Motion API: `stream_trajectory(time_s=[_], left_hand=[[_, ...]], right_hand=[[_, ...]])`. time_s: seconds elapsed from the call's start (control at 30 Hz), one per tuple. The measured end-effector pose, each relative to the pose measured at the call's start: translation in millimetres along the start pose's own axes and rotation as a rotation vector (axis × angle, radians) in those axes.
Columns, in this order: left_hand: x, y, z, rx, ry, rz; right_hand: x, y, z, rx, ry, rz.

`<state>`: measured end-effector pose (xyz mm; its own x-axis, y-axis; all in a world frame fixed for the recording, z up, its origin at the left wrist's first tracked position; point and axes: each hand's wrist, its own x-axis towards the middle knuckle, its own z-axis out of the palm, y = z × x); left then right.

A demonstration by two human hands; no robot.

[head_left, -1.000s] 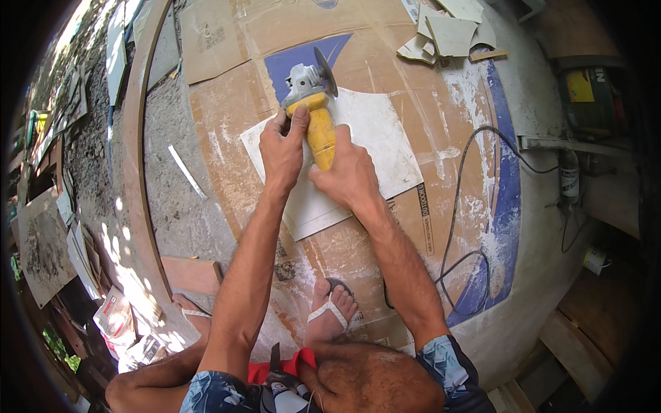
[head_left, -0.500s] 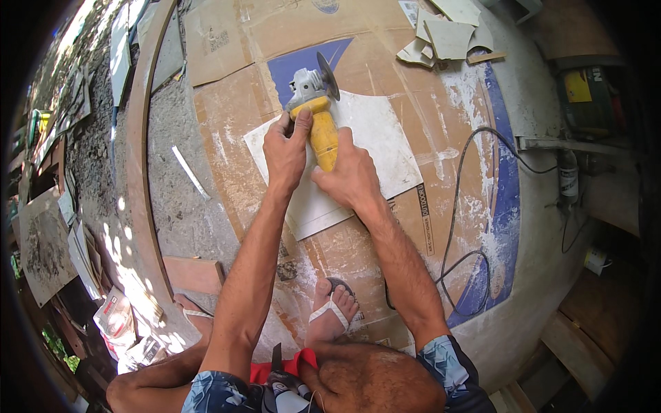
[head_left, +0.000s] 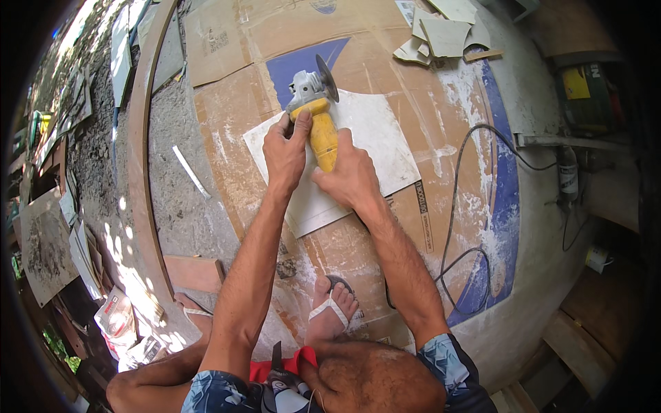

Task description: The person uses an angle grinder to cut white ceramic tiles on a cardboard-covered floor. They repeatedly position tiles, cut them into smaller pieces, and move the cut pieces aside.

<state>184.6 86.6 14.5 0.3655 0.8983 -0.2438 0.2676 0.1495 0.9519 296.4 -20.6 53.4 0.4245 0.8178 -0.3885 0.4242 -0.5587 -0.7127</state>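
Gripping the yellow angle grinder [head_left: 322, 140] by its body in the right hand [head_left: 351, 175] and behind its gear head [head_left: 305, 87] in the left hand [head_left: 284, 153]. Held over the white tile [head_left: 385, 144], with the cutting disc [head_left: 328, 78] past its far edge. Bordered by open room on flattened cardboard [head_left: 224, 138] past each tile edge, with a wooden plank [head_left: 140, 138] at left, a black cord [head_left: 483, 126] at right and broken tile pieces [head_left: 446, 36] at upper right. With dark lettering [head_left: 422, 206] beside the tile's lower right edge and a yellow label [head_left: 577, 83] on a green case [head_left: 597, 107] farther right.

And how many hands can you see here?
2: the left hand holds the grinder just behind its grey head; the right hand holds its yellow body nearer the rear. No other hand shows.
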Motion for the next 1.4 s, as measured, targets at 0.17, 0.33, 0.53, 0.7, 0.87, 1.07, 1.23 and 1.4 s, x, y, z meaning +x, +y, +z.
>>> stream_trajectory(time_s=[0.17, 0.33, 0.53, 0.7, 0.87, 1.07, 1.23, 1.4], left_hand=[[-2, -2, 0, -0.01, -0.001, 0.0], [-6, -2, 1, 0.036, 0.001, -0.016], [-11, -1, 2, 0.067, 0.0, -0.023], [-12, -11, 5, 0.028, 0.051, 0.06], [-14, -15, 6, 0.046, 0.049, 0.064], [-18, -15, 5, 0.084, 0.04, 0.062], [-21, -16, 3, 0.125, 0.004, 0.006], [-25, -14, 5, 0.111, 0.024, 0.028]], right_hand=[[-3, -2, -3, 0.0, -0.016, -0.003], [-5, 6, 1, -0.006, 0.002, -0.004], [-9, 9, 1, -0.007, 0.001, -0.003], [-12, 10, 0, -0.007, 0.004, -0.01], [-14, 13, 0, -0.01, -0.005, 0.003], [-18, 14, -1, -0.008, -0.018, 0.003], [-22, 13, -4, -0.015, -0.022, -0.018], [-25, 14, -5, -0.015, -0.041, 0.005]])
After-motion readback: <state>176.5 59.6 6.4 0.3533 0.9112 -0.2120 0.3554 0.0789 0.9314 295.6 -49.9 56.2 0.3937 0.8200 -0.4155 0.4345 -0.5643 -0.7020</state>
